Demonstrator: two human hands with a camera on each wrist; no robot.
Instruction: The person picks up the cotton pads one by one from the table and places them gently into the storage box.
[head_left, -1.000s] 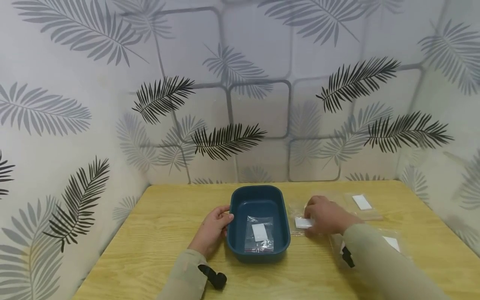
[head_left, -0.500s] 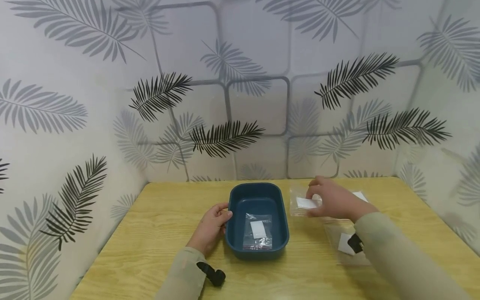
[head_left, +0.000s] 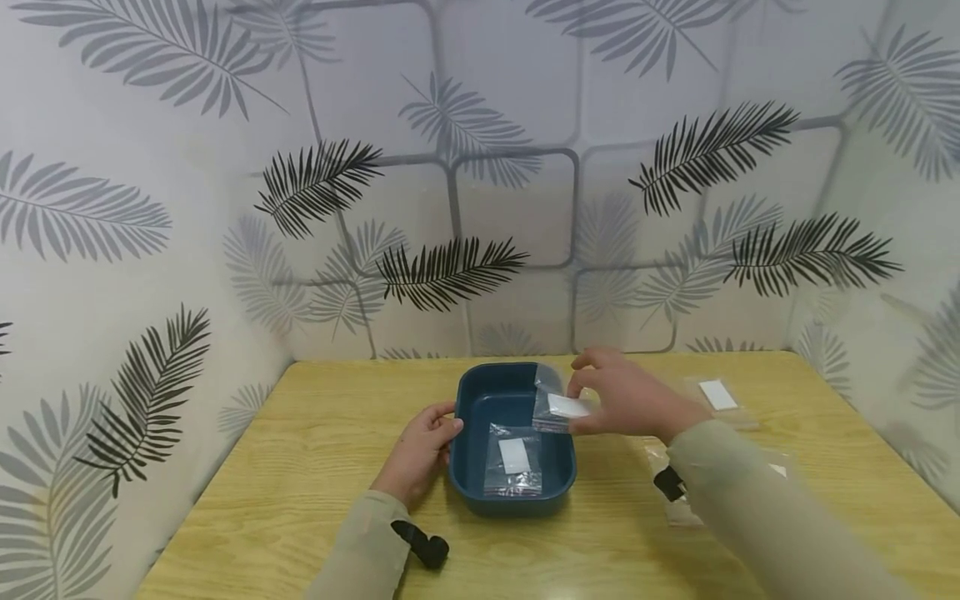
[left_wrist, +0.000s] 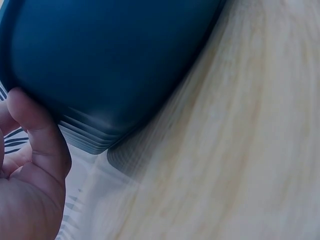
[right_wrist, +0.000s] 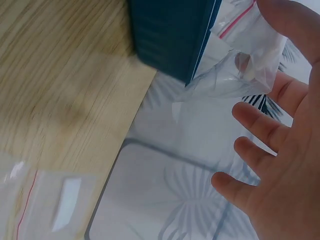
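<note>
In the head view a dark blue plastic bin (head_left: pixel 513 506) stands on the table. My left hand (head_left: pixel 420 450) grips its left rim, thumb over the edge and fingers along the outer wall; the left wrist view shows the thumb on the bin (left_wrist: pixel 115 60) too. Inside lies a clear zip bag (head_left: pixel 495 475) with a white rectangle in it. My right hand (head_left: pixel 630 396) pinches another zip bag (head_left: pixel 550 421) between thumb and index finger, over the bin's right rim. In the right wrist view this bag (right_wrist: pixel 250 40) shows a red zip line, and the other fingers are spread apart.
More clear bags lie on the right of the wooden table (head_left: pixel 337 400): one bag (head_left: pixel 722 398) near the back, another bag (head_left: pixel 681 512) partly under the right sleeve, with a white piece (head_left: pixel 777 471) beyond it. The leaf-patterned wall (head_left: pixel 517 325) rises behind the table's back edge.
My right hand has lifted a zip bag from the table and carried it left, over the bin's right rim. My left hand stays on the bin.
</note>
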